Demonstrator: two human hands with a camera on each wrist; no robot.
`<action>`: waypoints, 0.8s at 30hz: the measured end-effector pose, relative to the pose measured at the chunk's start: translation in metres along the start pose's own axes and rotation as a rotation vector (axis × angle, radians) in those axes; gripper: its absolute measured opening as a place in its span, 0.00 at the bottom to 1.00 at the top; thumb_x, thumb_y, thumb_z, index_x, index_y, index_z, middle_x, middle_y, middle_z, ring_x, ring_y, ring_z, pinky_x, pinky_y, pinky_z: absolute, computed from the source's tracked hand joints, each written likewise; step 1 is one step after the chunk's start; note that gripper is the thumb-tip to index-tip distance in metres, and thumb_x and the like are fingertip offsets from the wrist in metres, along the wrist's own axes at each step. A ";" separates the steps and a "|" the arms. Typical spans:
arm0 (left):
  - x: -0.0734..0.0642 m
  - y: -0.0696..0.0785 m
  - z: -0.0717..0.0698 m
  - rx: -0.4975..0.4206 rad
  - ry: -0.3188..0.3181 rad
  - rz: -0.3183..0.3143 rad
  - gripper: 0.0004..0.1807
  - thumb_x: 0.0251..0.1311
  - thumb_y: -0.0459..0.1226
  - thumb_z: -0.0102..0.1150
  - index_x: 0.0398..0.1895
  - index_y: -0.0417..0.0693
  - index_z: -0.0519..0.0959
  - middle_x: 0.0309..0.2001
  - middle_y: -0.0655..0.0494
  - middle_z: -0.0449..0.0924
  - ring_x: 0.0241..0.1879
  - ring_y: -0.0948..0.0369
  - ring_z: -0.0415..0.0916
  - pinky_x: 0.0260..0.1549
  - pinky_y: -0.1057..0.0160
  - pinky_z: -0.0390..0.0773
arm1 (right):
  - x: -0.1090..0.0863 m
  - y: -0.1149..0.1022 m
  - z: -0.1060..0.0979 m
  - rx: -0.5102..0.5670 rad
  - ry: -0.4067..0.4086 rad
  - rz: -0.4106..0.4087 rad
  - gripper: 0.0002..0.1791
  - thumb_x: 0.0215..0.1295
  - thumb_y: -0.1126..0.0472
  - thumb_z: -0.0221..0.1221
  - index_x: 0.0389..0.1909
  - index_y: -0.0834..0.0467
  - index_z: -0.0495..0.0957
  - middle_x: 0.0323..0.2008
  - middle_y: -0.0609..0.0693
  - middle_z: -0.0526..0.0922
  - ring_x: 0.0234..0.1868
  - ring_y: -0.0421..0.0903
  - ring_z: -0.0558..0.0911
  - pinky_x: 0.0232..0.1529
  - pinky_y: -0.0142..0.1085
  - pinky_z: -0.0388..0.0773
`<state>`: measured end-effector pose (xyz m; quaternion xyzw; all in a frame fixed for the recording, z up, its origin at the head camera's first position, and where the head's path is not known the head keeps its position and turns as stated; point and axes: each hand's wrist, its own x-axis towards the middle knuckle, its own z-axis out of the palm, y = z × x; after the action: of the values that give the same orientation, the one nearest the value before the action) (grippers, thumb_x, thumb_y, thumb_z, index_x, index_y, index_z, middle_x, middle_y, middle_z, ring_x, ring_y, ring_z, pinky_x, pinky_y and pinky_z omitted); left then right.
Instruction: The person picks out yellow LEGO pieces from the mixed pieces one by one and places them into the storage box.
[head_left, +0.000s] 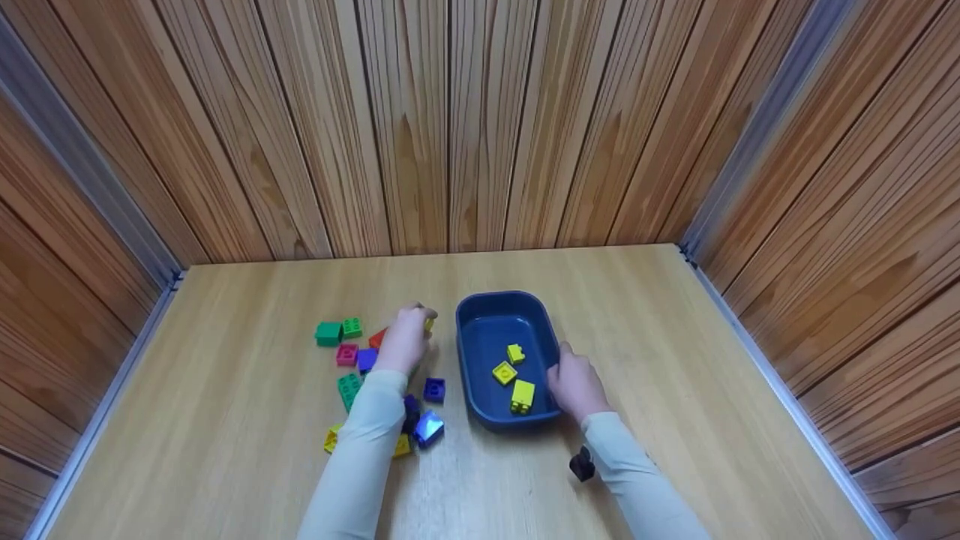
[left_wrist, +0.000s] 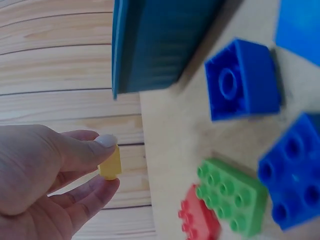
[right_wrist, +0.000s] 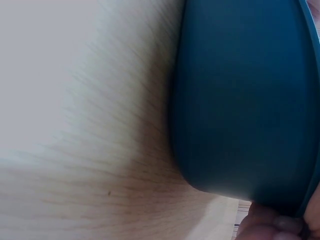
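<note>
My left hand (head_left: 403, 343) pinches a small yellow brick (left_wrist: 110, 164) between thumb and fingertips, above the table and left of a dark blue bin (head_left: 470, 394). In the head view only a sliver of that brick shows past the fingers. My right hand (head_left: 579, 386) grips the bin's right side at the rim; its fingers (right_wrist: 265, 225) are partly cut off in the right wrist view. Inside the bin lie three yellow pieces: a small one (head_left: 515, 353), a square brick (head_left: 504, 373) and a larger brick (head_left: 523, 396).
Loose bricks lie around my left forearm: green (head_left: 328, 334), pink (head_left: 346, 355), purple (head_left: 367, 360), red (head_left: 377, 339), blue (head_left: 434, 390) and yellow (head_left: 331, 438). Some are partly hidden by the sleeve. Wood-panelled walls (head_left: 480, 150) enclose the table (head_left: 675, 450) at the back and sides.
</note>
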<state>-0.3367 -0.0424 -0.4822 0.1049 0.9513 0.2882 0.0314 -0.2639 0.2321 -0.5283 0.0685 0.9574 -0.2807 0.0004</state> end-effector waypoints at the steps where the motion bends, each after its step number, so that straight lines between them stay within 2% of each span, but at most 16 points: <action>1: 0.000 0.003 0.001 0.001 0.006 0.008 0.18 0.57 0.24 0.60 0.52 0.39 0.79 0.51 0.43 0.75 0.48 0.50 0.77 0.48 0.54 0.78 | 0.000 0.000 0.000 0.000 0.002 -0.002 0.30 0.67 0.64 0.50 0.67 0.72 0.58 0.47 0.67 0.79 0.34 0.51 0.80 0.37 0.45 0.80; 7: 0.004 0.018 0.009 0.007 0.014 0.024 0.19 0.57 0.24 0.61 0.53 0.41 0.79 0.50 0.44 0.75 0.48 0.51 0.76 0.48 0.54 0.78 | 0.000 0.000 -0.001 0.004 -0.002 -0.004 0.30 0.67 0.64 0.49 0.67 0.72 0.58 0.50 0.69 0.77 0.39 0.52 0.80 0.45 0.48 0.79; 14: 0.009 0.040 0.016 0.003 0.028 0.142 0.19 0.55 0.22 0.61 0.51 0.37 0.80 0.53 0.40 0.74 0.53 0.47 0.74 0.53 0.54 0.75 | 0.000 0.001 -0.003 0.004 0.010 0.006 0.29 0.67 0.63 0.49 0.67 0.71 0.59 0.50 0.68 0.78 0.39 0.52 0.80 0.46 0.49 0.78; 17: 0.011 0.051 0.020 0.003 0.020 0.150 0.18 0.56 0.23 0.61 0.52 0.39 0.80 0.54 0.41 0.75 0.54 0.48 0.74 0.53 0.55 0.74 | 0.000 0.001 -0.003 -0.002 0.017 0.005 0.29 0.67 0.63 0.49 0.67 0.71 0.59 0.48 0.68 0.78 0.36 0.52 0.80 0.43 0.48 0.79; 20: 0.013 0.061 0.023 -0.004 -0.004 0.125 0.18 0.59 0.25 0.60 0.53 0.41 0.80 0.55 0.43 0.74 0.55 0.50 0.73 0.54 0.56 0.74 | -0.001 0.001 -0.002 0.002 0.021 0.003 0.29 0.67 0.64 0.49 0.67 0.71 0.59 0.47 0.67 0.79 0.34 0.51 0.80 0.41 0.47 0.80; 24: 0.016 0.069 0.027 -0.031 -0.016 0.133 0.18 0.61 0.26 0.58 0.54 0.42 0.79 0.55 0.45 0.74 0.55 0.51 0.73 0.54 0.55 0.74 | -0.001 -0.001 0.000 0.010 0.026 -0.004 0.28 0.67 0.64 0.49 0.66 0.70 0.60 0.47 0.67 0.79 0.33 0.51 0.80 0.39 0.45 0.80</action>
<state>-0.3363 0.0316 -0.4661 0.1697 0.9374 0.3034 0.0213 -0.2627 0.2313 -0.5275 0.0702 0.9561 -0.2843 -0.0129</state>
